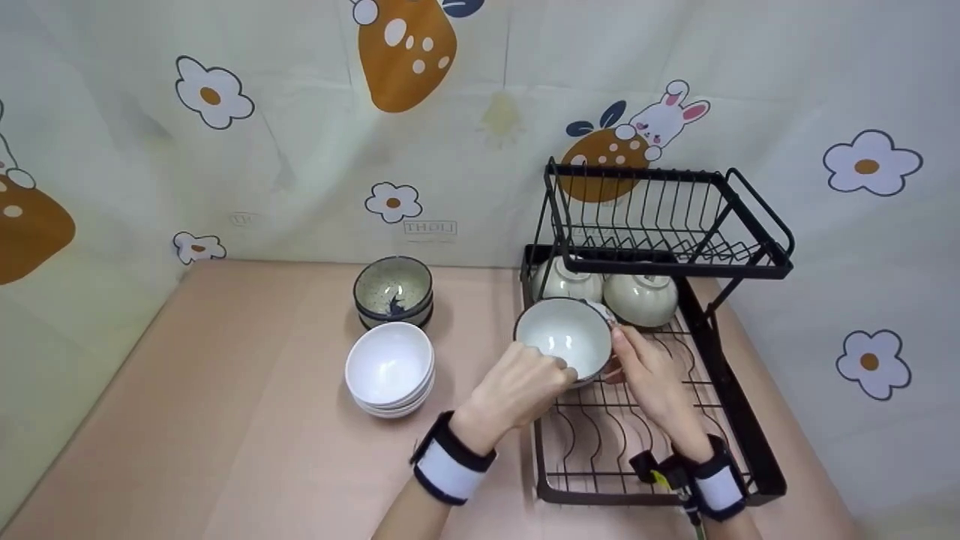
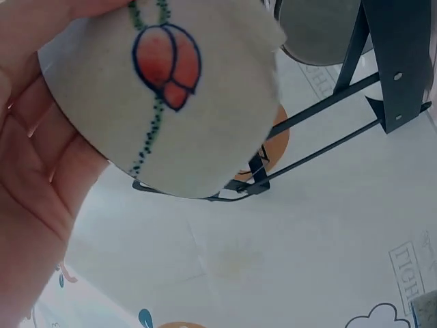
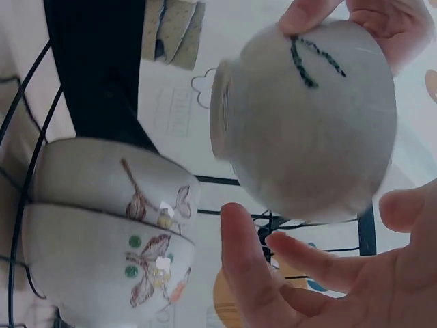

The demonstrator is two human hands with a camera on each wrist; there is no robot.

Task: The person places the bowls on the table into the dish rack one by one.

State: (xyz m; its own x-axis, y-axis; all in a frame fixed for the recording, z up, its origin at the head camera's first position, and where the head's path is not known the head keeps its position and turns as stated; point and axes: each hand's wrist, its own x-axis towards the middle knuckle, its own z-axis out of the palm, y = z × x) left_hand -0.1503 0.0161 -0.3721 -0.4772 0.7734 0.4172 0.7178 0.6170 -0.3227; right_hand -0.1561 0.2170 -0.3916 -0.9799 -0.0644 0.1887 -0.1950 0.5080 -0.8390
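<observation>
A pale bowl [image 1: 562,330] with a dark rim is held upright over the dish rack [image 1: 551,491]. My left hand [image 1: 517,382] grips it at the near rim. Its outer wall [image 2: 212,130] carries a painted red bud on a dotted green stem in the left wrist view. On the right side, my right hand [image 1: 656,379] is spread beside the bowl, fingertips close to its wall. The right wrist view shows the bowl's foot [image 3: 222,109] pointing down toward the rack. Behind it, two upturned bowls [image 1: 570,281] with painted flowers stand side by side in the rack's lower level.
A stack of white bowls [image 1: 390,364] stands on the table left of my left hand. Behind them are stacked speckled bowls [image 1: 394,285] with dark rims. The rack's upper tier [image 1: 675,266] overhangs the upturned bowls. A printed cloth [image 1: 300,165] covers the wall.
</observation>
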